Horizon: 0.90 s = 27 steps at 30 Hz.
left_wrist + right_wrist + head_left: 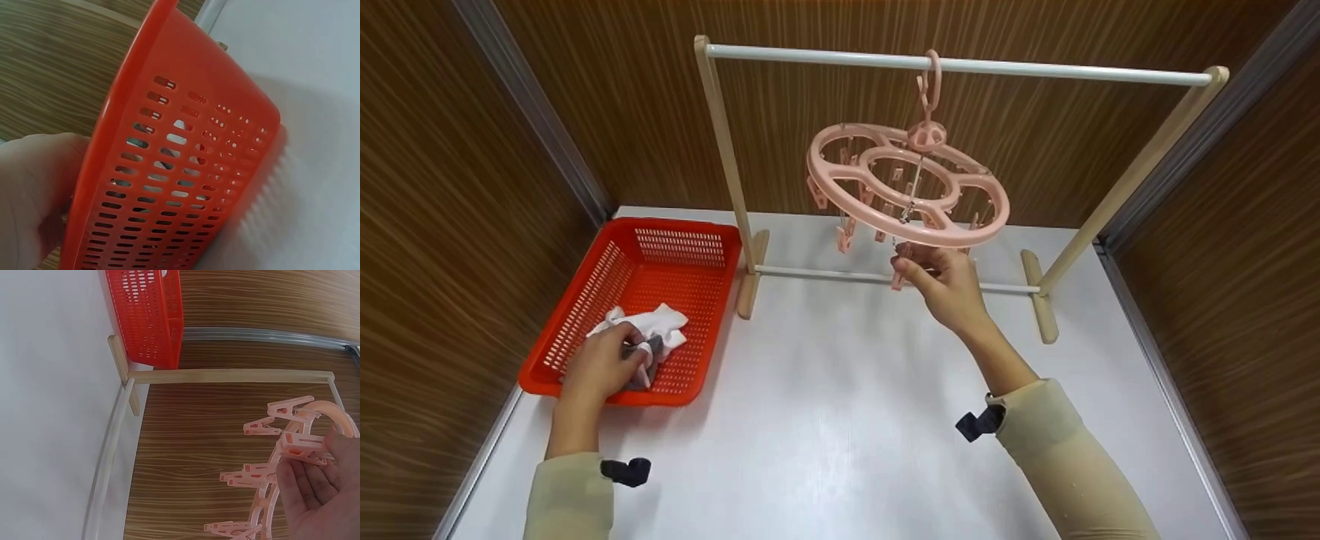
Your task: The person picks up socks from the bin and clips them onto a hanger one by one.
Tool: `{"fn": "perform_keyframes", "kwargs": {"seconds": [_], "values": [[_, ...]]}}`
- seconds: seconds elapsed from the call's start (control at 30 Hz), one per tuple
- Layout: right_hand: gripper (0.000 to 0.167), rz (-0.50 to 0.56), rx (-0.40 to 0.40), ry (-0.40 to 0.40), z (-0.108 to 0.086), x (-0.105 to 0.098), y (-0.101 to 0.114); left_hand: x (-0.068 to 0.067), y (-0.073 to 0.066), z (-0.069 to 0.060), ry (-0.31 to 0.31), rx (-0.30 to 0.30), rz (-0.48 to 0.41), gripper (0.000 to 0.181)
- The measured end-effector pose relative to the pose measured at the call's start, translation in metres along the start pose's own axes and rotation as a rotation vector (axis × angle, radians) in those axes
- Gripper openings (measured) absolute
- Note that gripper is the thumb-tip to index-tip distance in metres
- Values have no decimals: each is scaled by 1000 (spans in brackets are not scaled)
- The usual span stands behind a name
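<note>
Inside the red basket (709, 330), my left hand (598, 364) grips a small sock-like grey-and-white cloth (643, 367). White cloth (664, 321) lies crumpled just beyond its fingers. The basket wall (185, 163) hides most of the cloth in the left wrist view. My right hand (949, 285) pinches a pink clothespin (304, 444) between thumb and fingers, under the near rim of a round pink drying hanger (870, 214). Nothing is clipped in that clothespin. Other pink clothespins (247, 475) dangle around the ring.
The hanger hooks over the white top bar (825, 55) of a rack with wooden legs (1140, 172). A lower white bar (825, 274) crosses near the white table surface (825, 420). Wood-grain panels (622, 97) stand behind and at both sides.
</note>
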State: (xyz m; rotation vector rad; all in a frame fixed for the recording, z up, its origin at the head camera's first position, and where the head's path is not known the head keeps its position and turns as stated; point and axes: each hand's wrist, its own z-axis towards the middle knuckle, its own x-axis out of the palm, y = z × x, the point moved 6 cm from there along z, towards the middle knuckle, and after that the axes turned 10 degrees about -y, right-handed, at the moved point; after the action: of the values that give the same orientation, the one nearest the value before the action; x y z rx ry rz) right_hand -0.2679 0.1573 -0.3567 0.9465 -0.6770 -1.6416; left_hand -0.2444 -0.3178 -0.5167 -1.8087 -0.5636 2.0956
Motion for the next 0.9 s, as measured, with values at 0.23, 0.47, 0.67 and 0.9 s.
{"fn": "perform_keyframes", "kwargs": {"seconds": [0.23, 0.47, 0.67, 0.9], "values": [[13, 5, -1, 6, 0, 1, 0, -7, -6, -3, -168, 6, -129, 19], [14, -30, -9, -5, 0, 1, 4, -13, -21, -1, -264, 16, -305, 22], [14, -32, -6, 6, 1, 2, 5, -17, -34, 3, -321, 43, -317, 26], [15, -28, 4, -2, 1, 2, 4, -22, -51, 7, -404, 131, -394, 22]]}}
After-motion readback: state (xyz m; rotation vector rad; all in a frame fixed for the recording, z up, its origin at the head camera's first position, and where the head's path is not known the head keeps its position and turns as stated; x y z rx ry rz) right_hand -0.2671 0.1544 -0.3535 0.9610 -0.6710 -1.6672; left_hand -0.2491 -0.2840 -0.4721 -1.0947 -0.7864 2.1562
